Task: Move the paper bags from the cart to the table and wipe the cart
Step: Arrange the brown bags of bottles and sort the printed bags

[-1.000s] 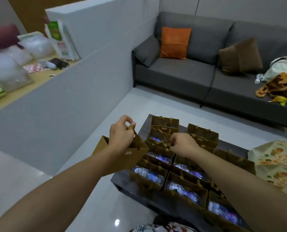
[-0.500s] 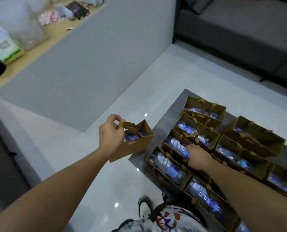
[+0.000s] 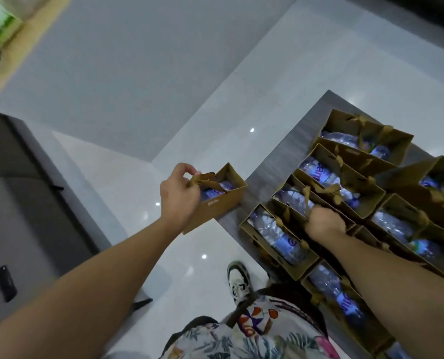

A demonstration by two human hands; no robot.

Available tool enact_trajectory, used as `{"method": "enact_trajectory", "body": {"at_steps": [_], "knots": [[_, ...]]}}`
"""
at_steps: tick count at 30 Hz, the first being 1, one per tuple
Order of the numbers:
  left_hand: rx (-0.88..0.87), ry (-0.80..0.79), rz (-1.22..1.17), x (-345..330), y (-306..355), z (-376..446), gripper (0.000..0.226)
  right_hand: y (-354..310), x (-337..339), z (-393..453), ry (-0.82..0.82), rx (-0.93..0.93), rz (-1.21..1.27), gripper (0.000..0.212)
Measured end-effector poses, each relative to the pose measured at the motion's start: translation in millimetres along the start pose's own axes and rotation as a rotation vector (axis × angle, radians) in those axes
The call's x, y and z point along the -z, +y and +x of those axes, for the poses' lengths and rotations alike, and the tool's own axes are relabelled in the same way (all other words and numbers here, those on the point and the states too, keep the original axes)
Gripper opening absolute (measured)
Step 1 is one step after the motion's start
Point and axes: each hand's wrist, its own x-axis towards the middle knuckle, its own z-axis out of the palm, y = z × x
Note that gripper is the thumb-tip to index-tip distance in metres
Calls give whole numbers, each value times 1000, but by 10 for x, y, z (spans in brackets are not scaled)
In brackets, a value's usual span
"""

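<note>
Head view shows the left hand [image 3: 180, 194] now carrying one paper bag [image 3: 217, 200] by its handles, clear of the cart [image 3: 280, 161] and over the floor. The right hand [image 3: 323, 224] has closed, apparently, on another bag's handle [image 3: 306, 202], so a second lift looks imminent.

Paper bags: we count nine in all, one lifted bag [image 3: 217, 200] off the grey cart top's [image 3: 290, 154] left edge and eight standing bags [image 3: 359, 164] on it; more may lie past the right edge.
Water bottles: we see at least one in each bag.
Hands: we count two, left hand [image 3: 180, 193] and right hand [image 3: 323, 224].
Shoes: we see one shoe [image 3: 239, 279].
</note>
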Motion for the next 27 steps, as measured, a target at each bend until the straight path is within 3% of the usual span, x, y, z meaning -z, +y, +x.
{"method": "enact_trajectory", "body": {"at_steps": [7, 11, 18, 27], "knots": [[-45, -35, 4, 25, 56, 47, 12, -89, 47, -240, 261, 127, 266, 15], [-115, -78, -37, 114, 114, 40, 15, -243, 332, -527, 374, 101, 481, 40], [-310, -168, -57, 385, 358, 84, 14, -200, 801, -1282, 512, -33, 457, 40], [-620, -272, -26, 686, 878, -102, 14, -332, 1411, -2504, 878, -98, 630, 38]]}}
